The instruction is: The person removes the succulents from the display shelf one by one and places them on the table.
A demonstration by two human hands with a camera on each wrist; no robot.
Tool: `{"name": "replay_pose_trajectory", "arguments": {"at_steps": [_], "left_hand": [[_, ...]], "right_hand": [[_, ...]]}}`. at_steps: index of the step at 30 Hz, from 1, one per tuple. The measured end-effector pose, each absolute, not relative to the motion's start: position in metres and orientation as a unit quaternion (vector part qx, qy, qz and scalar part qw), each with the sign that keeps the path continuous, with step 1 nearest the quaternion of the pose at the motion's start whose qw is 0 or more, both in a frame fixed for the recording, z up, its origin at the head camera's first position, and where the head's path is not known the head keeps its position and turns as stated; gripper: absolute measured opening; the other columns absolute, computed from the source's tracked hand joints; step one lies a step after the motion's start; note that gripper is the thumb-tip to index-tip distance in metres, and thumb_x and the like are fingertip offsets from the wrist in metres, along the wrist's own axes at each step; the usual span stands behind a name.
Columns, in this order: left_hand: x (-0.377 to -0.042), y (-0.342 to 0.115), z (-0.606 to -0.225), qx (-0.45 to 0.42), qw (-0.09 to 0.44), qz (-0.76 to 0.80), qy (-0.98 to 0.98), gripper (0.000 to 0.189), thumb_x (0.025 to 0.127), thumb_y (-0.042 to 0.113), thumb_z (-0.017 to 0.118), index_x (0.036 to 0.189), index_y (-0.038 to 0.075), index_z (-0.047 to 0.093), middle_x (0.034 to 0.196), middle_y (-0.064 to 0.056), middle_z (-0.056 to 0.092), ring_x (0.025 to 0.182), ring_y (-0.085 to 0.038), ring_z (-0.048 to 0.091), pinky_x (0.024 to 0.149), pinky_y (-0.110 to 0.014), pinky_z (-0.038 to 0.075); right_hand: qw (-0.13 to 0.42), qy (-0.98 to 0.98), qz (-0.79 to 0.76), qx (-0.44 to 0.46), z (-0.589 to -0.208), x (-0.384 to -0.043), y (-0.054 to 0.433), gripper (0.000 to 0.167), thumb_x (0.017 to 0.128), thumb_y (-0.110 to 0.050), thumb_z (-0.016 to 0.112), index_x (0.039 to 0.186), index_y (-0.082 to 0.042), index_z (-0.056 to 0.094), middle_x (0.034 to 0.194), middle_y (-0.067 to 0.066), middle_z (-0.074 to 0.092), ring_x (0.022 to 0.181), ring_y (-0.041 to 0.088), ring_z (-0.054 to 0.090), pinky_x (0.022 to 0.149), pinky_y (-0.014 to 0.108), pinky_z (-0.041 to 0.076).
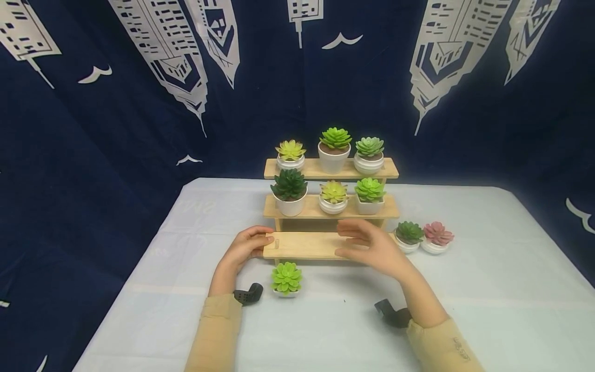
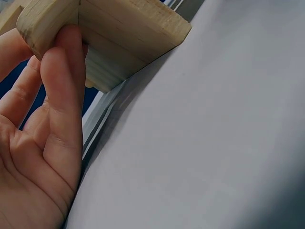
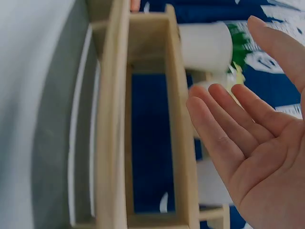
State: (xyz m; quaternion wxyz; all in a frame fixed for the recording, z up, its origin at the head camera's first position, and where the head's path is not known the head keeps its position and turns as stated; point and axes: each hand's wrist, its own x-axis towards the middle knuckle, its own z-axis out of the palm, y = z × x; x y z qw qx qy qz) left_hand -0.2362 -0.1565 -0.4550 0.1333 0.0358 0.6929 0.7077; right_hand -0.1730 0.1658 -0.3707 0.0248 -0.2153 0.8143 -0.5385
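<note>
A dark blue cloth (image 1: 297, 93) printed with white buildings and birds hangs behind the three-tiered wooden stand (image 1: 307, 245), and a white-covered table (image 1: 325, 320) lies beneath it. The stand rises in steps toward the cloth, its lowest shelf nearest the person.

Two tan sleeves (image 1: 216, 330) reach toward the stand from the near side. The left hand (image 1: 246, 247) grips the left end of the stand's lowest shelf, its fingertips touching the wood in the left wrist view. The right hand (image 1: 378, 250) is over the right part of that shelf, thumb and fingers apart; the right wrist view shows its palm facing the stand, with nothing held.

The tall bright green plant (image 1: 333, 155) is at the middle of the stand's top shelf, and the dark green plant (image 1: 290, 194) at the left of its middle shelf. Smaller plants flank the first: a yellow-green one (image 1: 290, 154) left, a pale green one (image 1: 369, 155) right. The stand's middle shelf also bears a yellow plant (image 1: 333, 196) and a bright green one in a squarish pot (image 1: 370, 196).

Right of the stand sit a deep green plant (image 1: 408, 236) and a pink plant (image 1: 436, 237), close together; in front of its left end, a light green plant (image 1: 286, 279).
</note>
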Motion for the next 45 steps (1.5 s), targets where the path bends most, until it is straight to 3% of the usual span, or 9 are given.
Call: {"name": "replay_pose_trajectory", "arguments": {"at_steps": [9,19,25,30,35,39,45], "left_hand": [[-0.237,-0.157,-0.456,0.032,0.133,0.706,0.695,0.034,0.086,0.010,0.066,0.117,-0.001,0.059,0.097,-0.008,0.064,0.077,-0.018,0.063,0.066,-0.030,0.052],[-0.235,-0.156,-0.454,0.031,0.134,0.707,0.694,0.034,0.087,0.010,0.065,0.118,-0.001,0.058,0.100,-0.009,0.063,0.080,-0.019,0.063,0.068,-0.031,0.053],[-0.236,-0.156,-0.455,0.028,0.135,0.708,0.692,0.034,0.086,0.010,0.066,0.118,-0.001,0.059,0.101,-0.009,0.063,0.079,-0.019,0.063,0.068,-0.031,0.053],[-0.237,-0.157,-0.456,0.030,0.137,0.707,0.693,0.035,0.086,0.011,0.066,0.118,-0.001,0.059,0.100,-0.009,0.063,0.080,-0.018,0.064,0.068,-0.030,0.052],[-0.237,-0.157,-0.456,0.029,0.139,0.707,0.693,0.035,0.086,0.011,0.067,0.118,-0.002,0.058,0.100,-0.008,0.063,0.079,-0.018,0.063,0.068,-0.030,0.052],[-0.236,-0.157,-0.456,0.025,0.138,0.707,0.693,0.036,0.086,0.012,0.067,0.119,-0.001,0.058,0.102,-0.009,0.063,0.080,-0.018,0.063,0.068,-0.030,0.053],[-0.237,-0.155,-0.456,0.022,0.138,0.705,0.696,0.037,0.085,0.012,0.067,0.119,-0.001,0.058,0.103,-0.010,0.061,0.079,-0.019,0.063,0.068,-0.030,0.053]], "right_hand": [[-0.037,0.819,-0.543,-0.183,-0.358,-0.176,0.196,0.051,0.081,-0.011,0.074,0.124,0.004,0.051,0.122,0.020,0.057,0.109,0.035,0.057,0.087,0.028,0.049],[-0.115,0.795,-0.589,-0.092,-0.352,-0.179,0.207,0.052,0.081,-0.008,0.074,0.125,0.006,0.049,0.117,0.023,0.057,0.098,0.009,0.062,0.080,0.019,0.049],[-0.152,0.773,-0.615,-0.036,-0.356,-0.185,0.204,0.051,0.080,-0.008,0.075,0.121,0.006,0.049,0.106,0.010,0.061,0.090,0.004,0.062,0.079,0.017,0.049],[-0.159,0.770,-0.617,-0.016,-0.362,-0.190,0.204,0.058,0.080,-0.010,0.076,0.127,0.005,0.044,0.119,0.016,0.055,0.097,0.008,0.059,0.080,0.015,0.048],[-0.141,0.767,-0.626,-0.021,-0.365,-0.193,0.203,0.066,0.081,-0.010,0.074,0.135,0.005,0.038,0.133,0.023,0.046,0.113,0.023,0.054,0.086,0.017,0.046],[-0.136,0.769,-0.625,-0.026,-0.367,-0.196,0.200,0.069,0.082,-0.009,0.074,0.138,0.004,0.036,0.138,0.022,0.044,0.123,0.032,0.046,0.095,0.026,0.043],[-0.152,0.793,-0.590,-0.012,-0.370,-0.204,0.194,0.081,0.079,-0.018,0.077,0.143,-0.001,0.031,0.141,0.022,0.039,0.128,0.033,0.041,0.103,0.039,0.036]]}}
